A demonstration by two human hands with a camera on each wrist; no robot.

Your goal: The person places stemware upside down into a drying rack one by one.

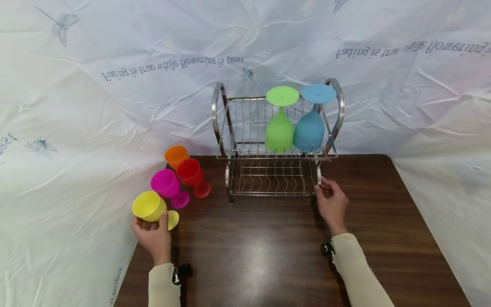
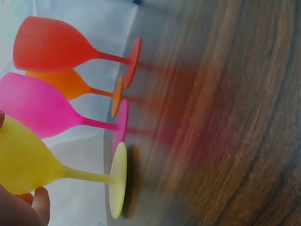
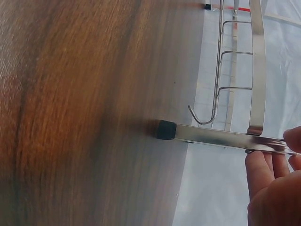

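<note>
My left hand (image 1: 155,238) holds a yellow plastic goblet (image 1: 148,206) around its bowl, thumb on the near right side. In the left wrist view the yellow goblet's round foot (image 2: 118,181) is right at the tabletop, with a dark shadow beside it. Behind it stand a magenta goblet (image 1: 165,183), a red goblet (image 1: 190,172) and an orange goblet (image 1: 176,156), all upright. My right hand (image 1: 332,204) pinches the right front leg (image 3: 211,136) of a two-tier metal dish rack (image 1: 274,158). On the upper tier, a green goblet (image 1: 279,132) and a blue goblet (image 1: 309,130) sit upside down.
The rack's lower tier (image 1: 271,175) has wavy wire slots. White printed sheeting (image 1: 245,38) hangs behind the dark wood table (image 1: 245,247) and along both sides. The coloured goblets cluster by the table's left edge, close to the sheeting.
</note>
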